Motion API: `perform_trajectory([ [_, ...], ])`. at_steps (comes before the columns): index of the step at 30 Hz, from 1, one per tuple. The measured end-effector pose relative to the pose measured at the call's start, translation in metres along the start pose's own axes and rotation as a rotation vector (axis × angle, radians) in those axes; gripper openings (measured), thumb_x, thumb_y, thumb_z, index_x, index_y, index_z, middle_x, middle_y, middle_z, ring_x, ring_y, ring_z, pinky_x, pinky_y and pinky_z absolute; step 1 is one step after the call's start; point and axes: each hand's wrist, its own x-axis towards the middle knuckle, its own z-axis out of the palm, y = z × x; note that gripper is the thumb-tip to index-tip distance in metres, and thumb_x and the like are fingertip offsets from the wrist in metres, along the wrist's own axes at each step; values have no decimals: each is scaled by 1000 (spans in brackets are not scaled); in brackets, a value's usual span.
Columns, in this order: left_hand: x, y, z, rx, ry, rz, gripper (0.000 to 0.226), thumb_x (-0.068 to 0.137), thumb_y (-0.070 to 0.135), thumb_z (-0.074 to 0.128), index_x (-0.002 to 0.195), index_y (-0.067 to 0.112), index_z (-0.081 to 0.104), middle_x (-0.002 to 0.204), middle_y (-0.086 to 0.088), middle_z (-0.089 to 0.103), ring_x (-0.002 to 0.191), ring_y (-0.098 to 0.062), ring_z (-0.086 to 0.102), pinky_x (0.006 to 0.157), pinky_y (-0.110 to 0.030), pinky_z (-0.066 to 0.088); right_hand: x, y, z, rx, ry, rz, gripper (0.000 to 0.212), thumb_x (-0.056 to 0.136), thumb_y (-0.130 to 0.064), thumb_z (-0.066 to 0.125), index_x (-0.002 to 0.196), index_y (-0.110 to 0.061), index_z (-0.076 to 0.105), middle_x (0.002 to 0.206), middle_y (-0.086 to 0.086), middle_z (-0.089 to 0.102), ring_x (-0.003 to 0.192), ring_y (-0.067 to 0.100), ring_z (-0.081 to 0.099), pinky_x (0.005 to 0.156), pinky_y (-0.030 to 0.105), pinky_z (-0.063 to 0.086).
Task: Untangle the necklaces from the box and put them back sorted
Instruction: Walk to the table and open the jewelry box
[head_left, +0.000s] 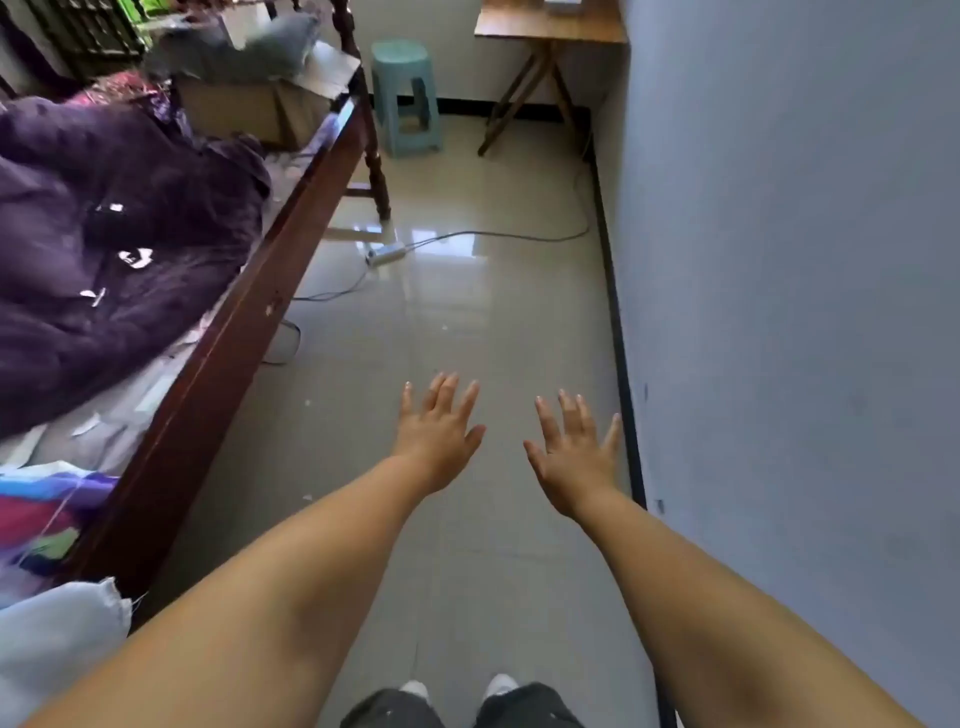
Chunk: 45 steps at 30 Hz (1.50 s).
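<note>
We stretch our left hand (437, 434) and right hand (575, 457) out, both spread flat and holding nothing, over the glossy beige tiled floor (467, 322). Open floor runs between the dark wooden bed rail (249, 322) and the grey wall (779, 260). One teal plastic stool (406, 98), one wooden folding table (550, 31). We see no necklaces or box.

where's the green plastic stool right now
In the head view the green plastic stool stands on the tiled floor at the far end of the room, between the bed's corner post and the wooden folding table.
</note>
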Motion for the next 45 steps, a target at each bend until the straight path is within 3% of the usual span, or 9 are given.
perform_trajectory([
  [7, 11, 0, 46, 11, -133, -42, 60, 98, 45, 22, 147, 22, -4, 159, -8, 3, 145, -22, -4, 114, -54, -2, 12, 26, 36, -7, -141, 55, 60, 97, -49, 19, 149, -30, -5, 161, 4, -4, 147, 24, -7, 110, 64, -8],
  [14, 92, -26, 49, -16, -194, -65, 60, 98, 46, 20, 147, 23, -6, 159, -6, 1, 145, -22, -5, 115, -54, -4, 110, 22, 35, -27, -169, 31, 60, 97, -50, 18, 149, -30, -5, 161, 4, -3, 147, 25, -6, 111, 64, -6],
  [25, 322, -102, -27, -32, -162, -16, 61, 98, 44, 26, 148, 23, -2, 159, -8, 6, 145, -23, -2, 115, -53, -3, 339, 4, -31, 54, -169, 135, 59, 98, -49, 19, 149, -31, -5, 161, 5, -1, 147, 24, -5, 111, 63, -6],
  [45, 836, -91, -133, -108, -192, -57, 60, 98, 46, 24, 147, 25, -2, 159, -5, 4, 145, -21, -3, 116, -50, -3, 842, 146, -154, 53, -182, 137, 58, 98, -49, 19, 149, -32, -3, 161, 4, -2, 147, 23, -5, 112, 60, -6],
])
